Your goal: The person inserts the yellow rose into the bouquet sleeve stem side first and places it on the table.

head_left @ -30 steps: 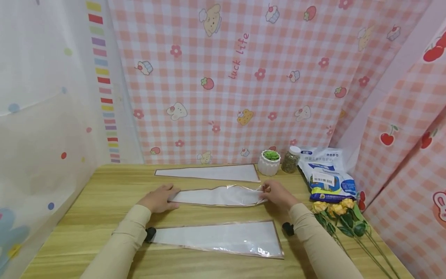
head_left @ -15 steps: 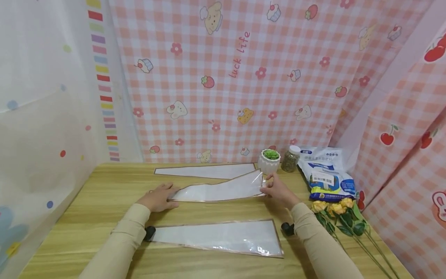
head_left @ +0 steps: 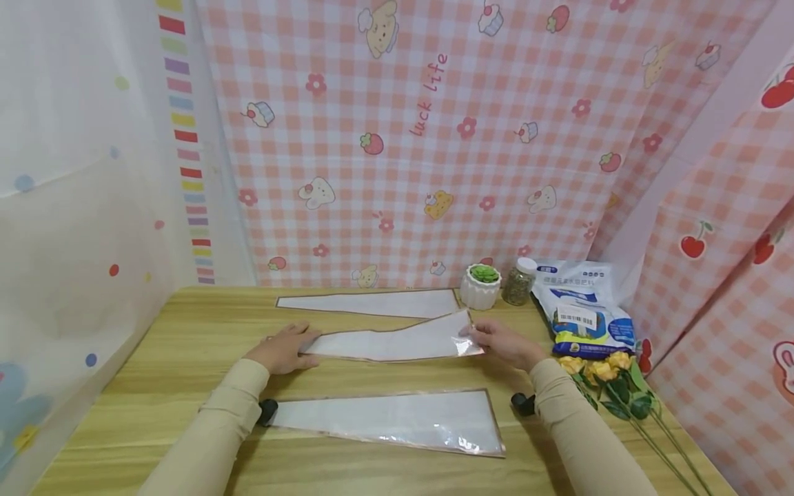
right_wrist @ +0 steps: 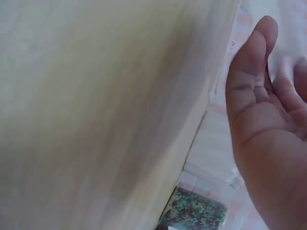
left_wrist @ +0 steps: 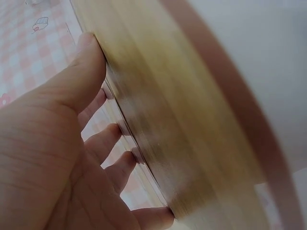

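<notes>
Extending left from right grip [head_left: 505, 342], sheet [head_left: 391, 344] seemingly pinched

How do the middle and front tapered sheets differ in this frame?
The middle sheet has the left hand at its narrow end and the right hand at its wide end; no hand is on the front sheet. The middle sheet bends, its wide end raised; the front sheet lies flat. Both are whitish, brown-edged and wider toward the right.

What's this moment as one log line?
middle strip: wide end raised; left grip: on narrow end; right grip: pinching wide end; front strip: flat
</notes>
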`<action>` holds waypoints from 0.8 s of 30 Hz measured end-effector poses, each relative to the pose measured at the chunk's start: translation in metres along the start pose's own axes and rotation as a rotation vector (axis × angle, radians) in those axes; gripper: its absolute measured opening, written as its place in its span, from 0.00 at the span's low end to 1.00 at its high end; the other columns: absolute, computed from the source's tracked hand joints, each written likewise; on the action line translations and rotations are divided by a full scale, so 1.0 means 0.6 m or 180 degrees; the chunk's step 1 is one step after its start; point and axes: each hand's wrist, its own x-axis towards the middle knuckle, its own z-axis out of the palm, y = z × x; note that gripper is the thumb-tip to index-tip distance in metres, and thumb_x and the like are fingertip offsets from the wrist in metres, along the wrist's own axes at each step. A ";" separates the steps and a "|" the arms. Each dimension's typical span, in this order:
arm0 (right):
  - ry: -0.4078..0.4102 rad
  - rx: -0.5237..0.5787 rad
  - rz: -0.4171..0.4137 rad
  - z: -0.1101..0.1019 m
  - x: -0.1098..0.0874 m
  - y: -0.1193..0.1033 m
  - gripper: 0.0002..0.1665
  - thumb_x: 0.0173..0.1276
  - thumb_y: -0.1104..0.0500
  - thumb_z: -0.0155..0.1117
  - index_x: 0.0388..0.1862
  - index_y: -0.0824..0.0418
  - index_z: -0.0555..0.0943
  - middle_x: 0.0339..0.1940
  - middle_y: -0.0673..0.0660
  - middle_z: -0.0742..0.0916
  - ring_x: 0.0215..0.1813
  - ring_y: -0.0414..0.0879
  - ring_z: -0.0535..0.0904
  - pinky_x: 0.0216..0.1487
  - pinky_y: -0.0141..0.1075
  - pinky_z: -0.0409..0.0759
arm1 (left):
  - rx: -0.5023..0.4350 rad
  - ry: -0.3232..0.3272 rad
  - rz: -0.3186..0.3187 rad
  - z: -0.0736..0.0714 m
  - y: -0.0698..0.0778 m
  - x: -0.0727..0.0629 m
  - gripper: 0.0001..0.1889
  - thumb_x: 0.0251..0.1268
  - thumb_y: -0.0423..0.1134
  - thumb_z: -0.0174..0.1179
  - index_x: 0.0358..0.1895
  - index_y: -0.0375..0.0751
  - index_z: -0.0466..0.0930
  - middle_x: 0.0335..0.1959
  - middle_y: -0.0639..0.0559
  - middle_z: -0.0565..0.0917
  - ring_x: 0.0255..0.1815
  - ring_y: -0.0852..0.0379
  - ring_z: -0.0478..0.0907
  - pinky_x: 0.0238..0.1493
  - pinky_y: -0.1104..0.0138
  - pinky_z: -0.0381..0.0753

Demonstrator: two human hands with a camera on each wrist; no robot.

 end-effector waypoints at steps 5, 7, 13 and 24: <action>-0.0107 0.0529 0.0017 -0.005 -0.005 0.004 0.26 0.86 0.57 0.36 0.69 0.72 0.72 0.74 0.69 0.70 0.64 0.49 0.76 0.64 0.39 0.77 | 0.0014 -0.0015 -0.0031 -0.001 0.005 -0.003 0.36 0.72 0.54 0.60 0.76 0.38 0.65 0.78 0.30 0.58 0.77 0.26 0.51 0.63 0.22 0.56; -0.0162 0.0641 -0.0004 -0.007 -0.005 0.006 0.24 0.85 0.61 0.39 0.70 0.72 0.71 0.72 0.68 0.72 0.61 0.48 0.78 0.62 0.39 0.79 | 0.0014 -0.0015 -0.0038 -0.002 0.006 -0.004 0.36 0.72 0.54 0.61 0.76 0.39 0.65 0.78 0.30 0.58 0.77 0.26 0.51 0.62 0.22 0.56; -0.0039 0.0053 0.0036 -0.009 0.000 0.005 0.23 0.75 0.61 0.60 0.66 0.67 0.77 0.60 0.62 0.80 0.52 0.48 0.78 0.54 0.40 0.80 | 0.0035 -0.0007 -0.0033 -0.004 0.009 -0.005 0.36 0.72 0.54 0.61 0.76 0.38 0.65 0.78 0.30 0.58 0.77 0.26 0.51 0.62 0.22 0.56; -0.0166 -0.0476 0.0086 -0.001 0.001 -0.007 0.57 0.59 0.58 0.79 0.83 0.55 0.58 0.82 0.70 0.55 0.77 0.68 0.60 0.76 0.60 0.57 | -0.0021 -0.0064 -0.0052 -0.004 0.004 -0.003 0.36 0.73 0.53 0.60 0.77 0.38 0.64 0.79 0.30 0.56 0.77 0.25 0.49 0.64 0.22 0.54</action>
